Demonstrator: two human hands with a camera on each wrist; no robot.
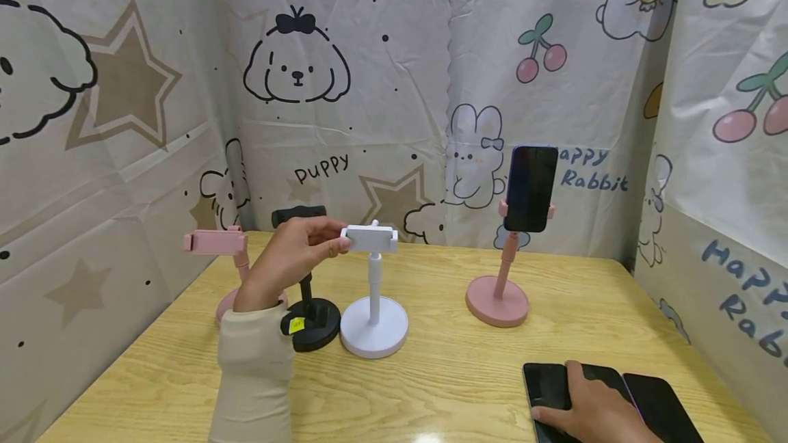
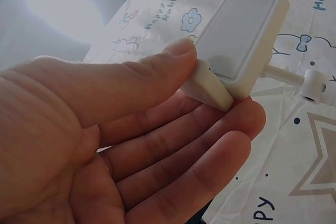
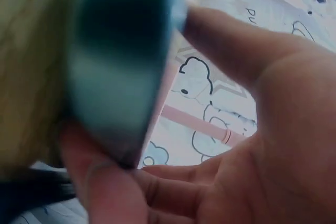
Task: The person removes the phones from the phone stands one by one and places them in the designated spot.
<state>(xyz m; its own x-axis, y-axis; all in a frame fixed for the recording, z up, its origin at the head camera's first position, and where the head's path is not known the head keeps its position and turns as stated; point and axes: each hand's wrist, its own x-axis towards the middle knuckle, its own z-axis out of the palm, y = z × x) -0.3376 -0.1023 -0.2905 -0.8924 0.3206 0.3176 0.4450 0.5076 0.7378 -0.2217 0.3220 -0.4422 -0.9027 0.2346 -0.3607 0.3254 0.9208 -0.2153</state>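
My left hand pinches the left end of the clamp on a white phone stand. In the left wrist view the thumb presses on the white clamp, with the fingers under its end. Low on the right, my right hand grips the leftmost phone of three dark ones, thumb at its left edge and fingers on its far right side. Close up and blurred in the right wrist view, that phone sits between thumb and fingers. The white stand's clamp holds no phone.
A black stand and a pink stand stand left of the white one, partly behind my left arm. Further right a pink stand holds an upright phone. Another phone lies near my right hand. Printed cloth surrounds the wooden table.
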